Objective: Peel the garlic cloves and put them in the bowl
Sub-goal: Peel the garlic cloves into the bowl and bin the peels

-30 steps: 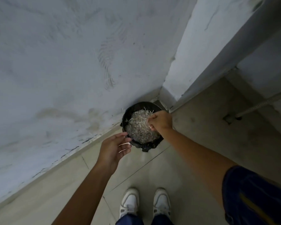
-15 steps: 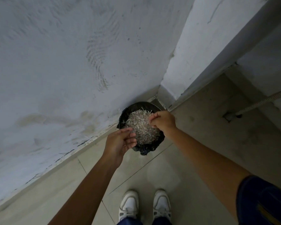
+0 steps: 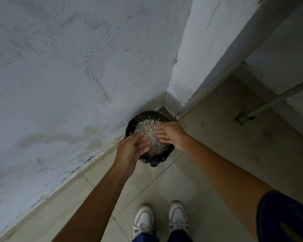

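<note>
A round bin [image 3: 148, 114] lined with a black bag stands on the floor in the wall corner, heaped with pale garlic skins [image 3: 150, 132]. My left hand [image 3: 132, 149] hovers over the bin's near left rim, palm turned toward the pile, fingers loosely straight and holding nothing. My right hand [image 3: 171, 135] hangs over the right side of the pile with fingers spread and empty. No garlic cloves or bowl are in view.
Grey plaster walls [image 3: 77, 67] meet at the corner behind the bin. The tiled floor [image 3: 217, 137] stretches right, with a ribbed hose [image 3: 276, 98] entering a floor fitting. My white shoes [image 3: 160, 219] stand below the bin.
My right hand has uncurled from a closed pinch to spread fingers over the skins. My left hand has moved right and up, over the bin's rim.
</note>
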